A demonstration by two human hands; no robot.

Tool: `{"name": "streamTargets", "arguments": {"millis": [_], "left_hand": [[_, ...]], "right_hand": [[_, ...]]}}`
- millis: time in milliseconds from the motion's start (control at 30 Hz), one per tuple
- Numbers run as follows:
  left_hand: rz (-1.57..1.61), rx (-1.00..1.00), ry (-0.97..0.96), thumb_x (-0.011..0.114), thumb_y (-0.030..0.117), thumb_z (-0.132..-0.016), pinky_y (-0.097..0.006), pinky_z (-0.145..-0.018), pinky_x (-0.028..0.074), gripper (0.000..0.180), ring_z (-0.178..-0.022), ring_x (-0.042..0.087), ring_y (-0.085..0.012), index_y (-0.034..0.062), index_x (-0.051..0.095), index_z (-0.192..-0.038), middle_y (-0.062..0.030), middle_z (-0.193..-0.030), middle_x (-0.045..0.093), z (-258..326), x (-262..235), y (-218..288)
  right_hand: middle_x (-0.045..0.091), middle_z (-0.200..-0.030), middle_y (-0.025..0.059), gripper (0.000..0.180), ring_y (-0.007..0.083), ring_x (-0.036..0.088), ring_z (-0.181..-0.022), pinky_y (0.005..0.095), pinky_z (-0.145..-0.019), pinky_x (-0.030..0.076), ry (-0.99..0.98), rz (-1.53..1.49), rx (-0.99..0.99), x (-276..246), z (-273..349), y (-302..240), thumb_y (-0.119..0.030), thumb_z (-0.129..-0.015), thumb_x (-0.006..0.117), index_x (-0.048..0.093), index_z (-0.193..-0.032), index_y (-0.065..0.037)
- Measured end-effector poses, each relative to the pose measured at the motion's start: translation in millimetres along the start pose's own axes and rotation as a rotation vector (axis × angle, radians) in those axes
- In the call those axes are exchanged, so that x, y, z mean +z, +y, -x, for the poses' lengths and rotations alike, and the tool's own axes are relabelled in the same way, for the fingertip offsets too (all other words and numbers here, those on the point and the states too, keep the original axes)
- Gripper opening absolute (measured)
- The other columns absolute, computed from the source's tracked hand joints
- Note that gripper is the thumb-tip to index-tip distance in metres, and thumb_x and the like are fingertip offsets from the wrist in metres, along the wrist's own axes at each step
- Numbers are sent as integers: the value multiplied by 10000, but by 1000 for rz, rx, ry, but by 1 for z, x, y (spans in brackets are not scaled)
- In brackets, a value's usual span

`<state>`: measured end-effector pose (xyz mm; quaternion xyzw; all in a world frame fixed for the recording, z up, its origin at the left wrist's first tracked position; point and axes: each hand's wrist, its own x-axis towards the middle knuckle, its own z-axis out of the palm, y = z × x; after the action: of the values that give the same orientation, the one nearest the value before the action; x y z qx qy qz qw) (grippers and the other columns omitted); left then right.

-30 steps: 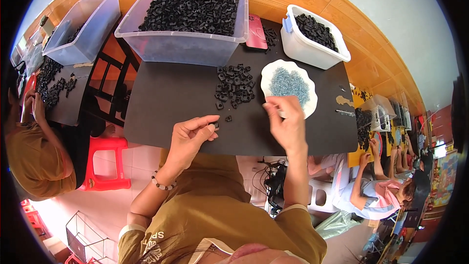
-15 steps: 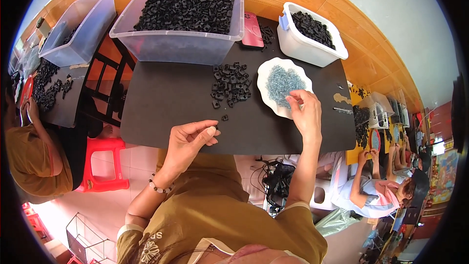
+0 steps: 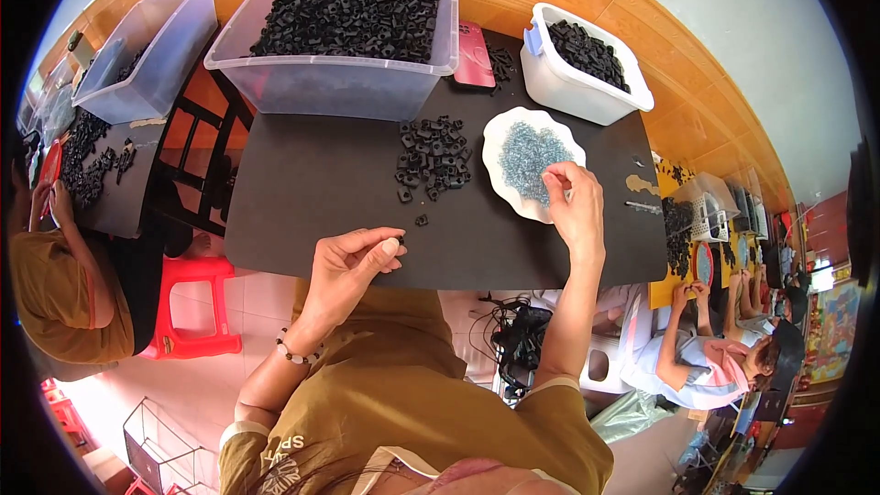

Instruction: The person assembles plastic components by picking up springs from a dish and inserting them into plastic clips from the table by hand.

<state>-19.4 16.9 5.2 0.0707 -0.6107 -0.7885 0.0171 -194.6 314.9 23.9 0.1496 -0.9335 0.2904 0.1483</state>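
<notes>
Left hand (image 3: pixel 353 261) pinches small black part (image 3: pixel 401 239) between fingertips; black pile (image 3: pixel 434 158) beyond them. Right hand (image 3: pixel 576 206): fingertips at bluish pieces (image 3: pixel 527 158) on white plate (image 3: pixel 496 185), grip can't tell.

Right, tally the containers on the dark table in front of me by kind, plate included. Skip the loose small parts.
Clear plastic bin: 1
White tub: 1
White scalloped plate: 1
Total: 3
</notes>
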Motion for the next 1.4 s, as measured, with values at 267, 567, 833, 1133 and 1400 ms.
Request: {"name": "streamTargets", "arguments": {"millis": [267, 567, 833, 1133, 1400], "left_hand": [[-12, 4, 1, 690, 164, -1000, -243, -798, 578, 228, -883, 704, -117, 5, 744, -1154, -62, -974, 716, 2, -1, 2], [-35, 60, 10, 693, 189, -1000, -232, -787, 559, 240, -822, 664, -96, 9, 752, -1147, -38, -918, 668, 0, 0, 2], [-38, 57, -28, 688, 191, -1004, -219, -756, 538, 236, -784, 630, -76, 13, 758, -1142, -40, -918, 675, 0, 1, -3], [-3, 41, -39, 711, 128, -978, -233, -763, 553, 234, -816, 654, -89, -21, 741, -1156, -43, -925, 678, -3, 14, 0], [120, 54, -95, 729, 80, -952, -252, -799, 578, 248, -854, 686, -112, -6, 734, -1185, -50, -943, 678, -4, 28, -5]], "right_hand": [[700, -898, 133, 104, 262, 668, -841, 386, -781, 525, -41, 110, -88, 6, -6, -5, -83, -863, 756, 725, -936, -16], [685, -835, 122, 119, 227, 624, -732, 351, -711, 506, 51, -117, -31, 4, -7, -1, -120, -919, 726, 706, -916, -3], [690, -804, 61, 290, 92, 521, -672, 292, -639, 453, 9, -290, 138, 1, -4, -8, -222, -1030, 635, 690, -913, 38], [681, -790, 35, 337, 60, 562, -706, 240, -625, 434, -104, -628, 14, 1, 17, -45, -253, -1054, 601, 649, -865, 21], [673, -791, 48, 307, 102, 615, -739, 262, -689, 471, -386, -831, -23, 20, 55, -103, -220, -1043, 611, 645, -850, 16]]}}
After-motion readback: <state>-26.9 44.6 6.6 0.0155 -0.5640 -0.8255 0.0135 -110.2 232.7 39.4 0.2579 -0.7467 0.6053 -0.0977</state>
